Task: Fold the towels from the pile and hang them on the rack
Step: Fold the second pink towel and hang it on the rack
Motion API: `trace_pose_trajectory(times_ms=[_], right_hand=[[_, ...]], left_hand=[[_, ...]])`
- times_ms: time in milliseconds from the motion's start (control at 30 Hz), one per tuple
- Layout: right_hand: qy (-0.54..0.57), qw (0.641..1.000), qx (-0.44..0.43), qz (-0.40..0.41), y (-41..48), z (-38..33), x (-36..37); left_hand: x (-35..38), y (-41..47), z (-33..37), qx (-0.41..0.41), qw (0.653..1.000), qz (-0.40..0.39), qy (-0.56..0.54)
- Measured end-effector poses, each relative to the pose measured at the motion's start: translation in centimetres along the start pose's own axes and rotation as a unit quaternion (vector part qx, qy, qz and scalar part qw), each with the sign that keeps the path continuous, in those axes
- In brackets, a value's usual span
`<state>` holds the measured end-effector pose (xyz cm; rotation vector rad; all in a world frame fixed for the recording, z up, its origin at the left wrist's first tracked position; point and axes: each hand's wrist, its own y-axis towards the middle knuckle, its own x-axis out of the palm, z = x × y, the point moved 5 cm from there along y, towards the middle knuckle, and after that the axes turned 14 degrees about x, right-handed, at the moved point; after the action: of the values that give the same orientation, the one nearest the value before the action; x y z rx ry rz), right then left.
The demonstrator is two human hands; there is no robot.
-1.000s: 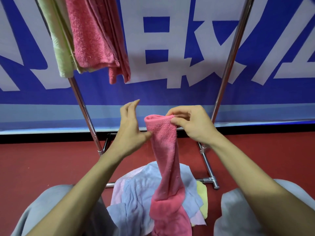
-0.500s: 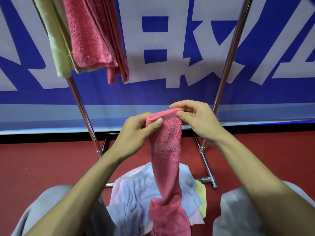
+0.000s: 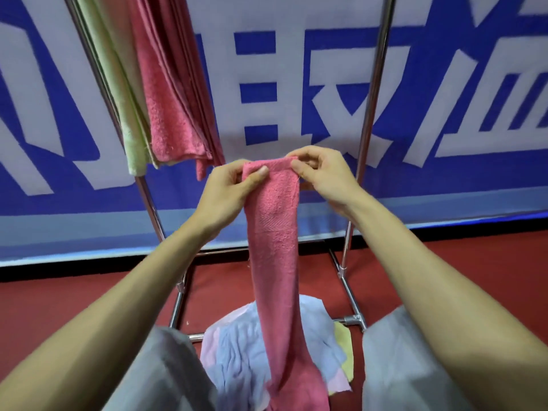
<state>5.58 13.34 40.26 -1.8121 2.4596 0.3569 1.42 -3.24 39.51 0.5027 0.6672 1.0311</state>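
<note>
A pink towel (image 3: 275,247), folded into a narrow strip, is held up by its top edge. Its left corner is pinched by the left grip (image 3: 228,188), thumb on the front and fingers curled behind, and its right corner is pinched by the right grip (image 3: 323,173) between thumb and forefinger. From the two grips the strip is hung straight down, its lower end seen in front of the pile (image 3: 237,345) of pale blue, pale pink and yellow towels, which is heaped on the red floor (image 3: 59,307) well below the grips, between two grey-clad knees (image 3: 166,378). The chrome rack (image 3: 370,114) is stood on that floor just beyond the grips: one upright is seen behind the right grip, the other to the left of the left grip. Above and left of the left grip, a green towel (image 3: 124,114) and a hung pink towel (image 3: 169,114) are draped side by side, touching. Behind the rack the wall is covered by a blue banner (image 3: 296,69) with large white characters, edged by a black strip at the floor.
</note>
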Motion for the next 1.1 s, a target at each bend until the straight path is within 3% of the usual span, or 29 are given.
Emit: trace_pose_trajectory(times_ms=[133,233,333,467,700,800,933,1000,1100], right_hand=[[0.015,0.999,0.009,0.042,0.7,-4.0,0.0],[0.031,0.994,-0.069,0.076,0.4,-9.8,-0.8],[0.042,0.982,-0.153,0.107,-0.3,-15.3,-1.9],[0.051,0.980,-0.155,0.111,-0.6,-18.2,-1.7],[0.063,0.969,-0.209,0.116,-2.4,-21.5,-1.7],[0.031,0.975,-0.190,0.109,-2.0,-20.8,-1.6],[0.078,0.986,-0.124,0.083,-0.6,-18.8,-1.9],[0.102,0.990,-0.084,0.047,-0.5,-17.6,-1.5],[0.103,0.994,0.002,-0.036,-0.8,-15.3,-0.6]], left_hand=[[-1.2,2.9,3.8,0.028,0.999,-0.003,0.041],[-2.6,5.3,8.7,0.090,0.995,0.037,0.033],[-3.8,7.7,13.2,0.124,0.992,0.029,0.019],[-5.4,9.5,16.1,0.154,0.985,0.071,0.021],[-5.9,9.7,17.3,0.136,0.984,0.116,-0.010],[-5.6,9.3,16.5,0.100,0.985,0.129,-0.051],[-4.8,9.3,15.6,0.074,0.989,0.118,-0.052],[-4.6,9.4,14.9,0.054,0.987,0.134,-0.076],[-4.0,9.4,13.3,-0.039,0.972,0.153,-0.173]])
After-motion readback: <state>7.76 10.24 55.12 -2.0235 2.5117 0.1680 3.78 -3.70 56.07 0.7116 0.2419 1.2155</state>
